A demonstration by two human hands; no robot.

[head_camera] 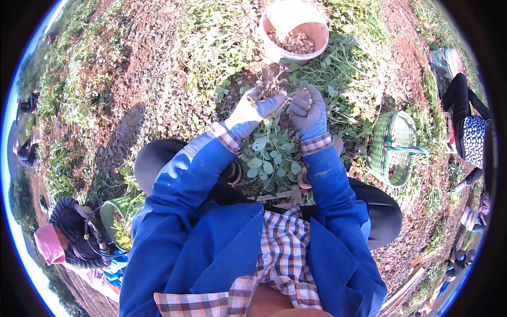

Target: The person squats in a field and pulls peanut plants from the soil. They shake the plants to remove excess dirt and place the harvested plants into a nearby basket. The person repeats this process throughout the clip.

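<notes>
My left hand [253, 109], in a pale work glove with a blue cuff, grips a peanut plant by its stems. The plant's roots and pods [271, 81] stick up above the thumb, and its green leaves [267, 158] hang below between my shoes. Close beside it, my right hand [307, 109], gloved alike, is curled into a fist near the roots. Its palm is hidden, and no held thing shows clearly. Beyond both hands stands a whitish bucket [269, 49] partly filled with peanuts [295, 41].
Pulled plants [348, 75] lie on the soil around the bucket. A green woven basket [392, 148] with a handle stands at my right. On the left, a person in a pink head covering [49, 243] works at a green basket [113, 222]. Another person [463, 119] sits far right.
</notes>
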